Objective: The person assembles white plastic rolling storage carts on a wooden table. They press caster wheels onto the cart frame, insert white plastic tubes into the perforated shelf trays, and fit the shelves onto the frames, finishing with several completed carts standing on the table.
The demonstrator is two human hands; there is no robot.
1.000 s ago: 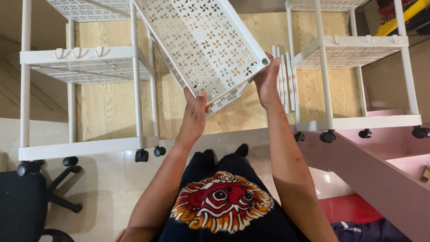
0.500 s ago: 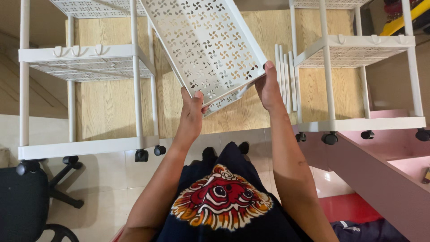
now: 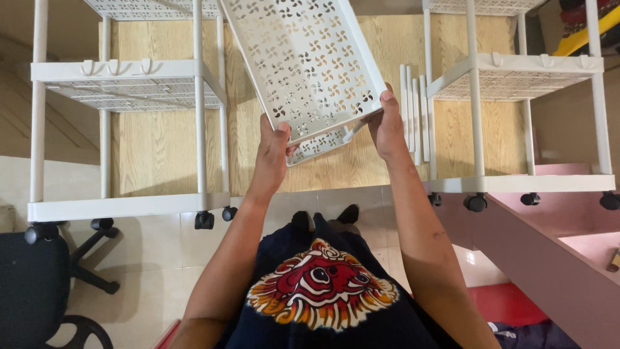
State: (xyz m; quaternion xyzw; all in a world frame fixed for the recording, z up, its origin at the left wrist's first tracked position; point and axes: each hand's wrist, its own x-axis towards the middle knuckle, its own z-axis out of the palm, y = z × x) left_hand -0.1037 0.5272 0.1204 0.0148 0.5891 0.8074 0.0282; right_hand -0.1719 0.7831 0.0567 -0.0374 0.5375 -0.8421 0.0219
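I hold a white perforated plastic shelf tray up in front of me, tilted, its near edge lowest. My left hand grips the tray's near left corner from below. My right hand grips its near right corner, thumb on the edge. The tray's far end runs out of the top of the view. Behind it stands a wooden panel.
A white wheeled shelf rack stands at the left and another at the right, both on castors. Several loose white poles lean against the wood near the right rack. A black office chair sits bottom left; pink steps bottom right.
The tray and both hands have stayed almost in place; the tray has shifted slightly and the view has moved a little.
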